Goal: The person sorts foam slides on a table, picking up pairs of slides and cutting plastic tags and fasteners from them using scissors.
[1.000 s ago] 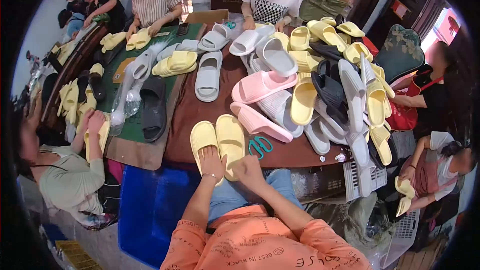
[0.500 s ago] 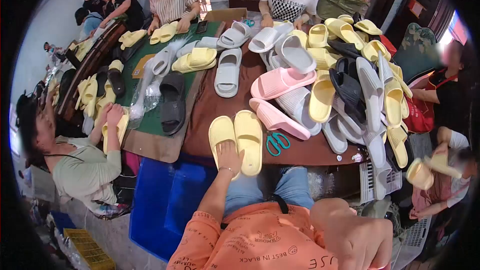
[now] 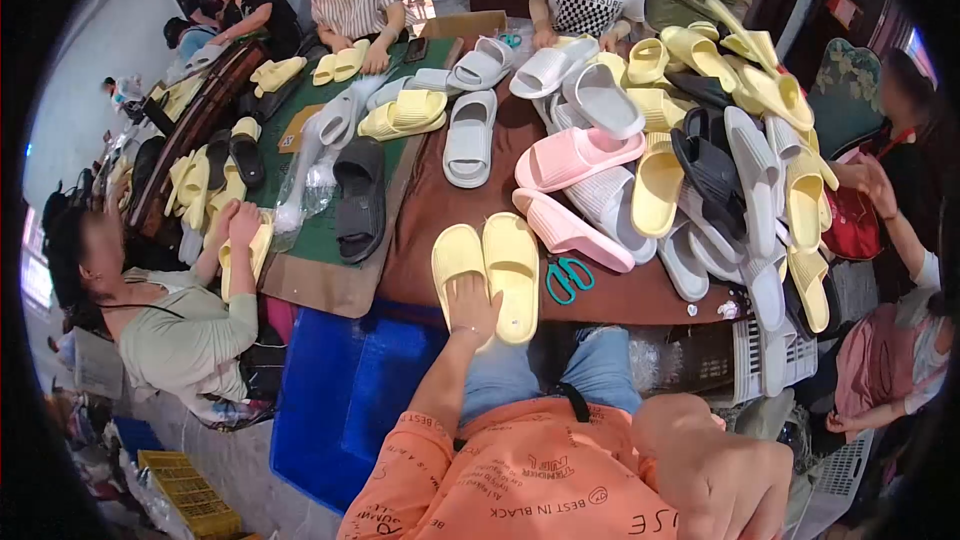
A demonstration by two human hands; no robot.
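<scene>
A pair of yellow slippers lies side by side at the table's near edge, heels reaching over it. My left hand (image 3: 473, 310) rests in the left yellow slipper (image 3: 458, 252), fingers stretched flat toward the strap and thumb apart. Beside it is the right yellow slipper (image 3: 514, 290). Close to the camera at lower right, my right hand (image 3: 725, 470) is curled with its fingers pointing down. Whatever it may hold is hidden. Teal-handled scissors (image 3: 569, 280) lie just right of the pair.
A tall heap of yellow, grey, black and pink slippers (image 3: 580, 160) covers the table's right side. Behind the pair sits a grey slipper (image 3: 470, 140). A black slipper (image 3: 360, 200) lies on the green mat (image 3: 320, 265). A blue bin (image 3: 340, 390) stands below. Several people work around.
The view has shifted slightly. At the far right, a person's yellow slippers have left their hands, and more yellow slippers now top the heap. My hands keep their poses.
</scene>
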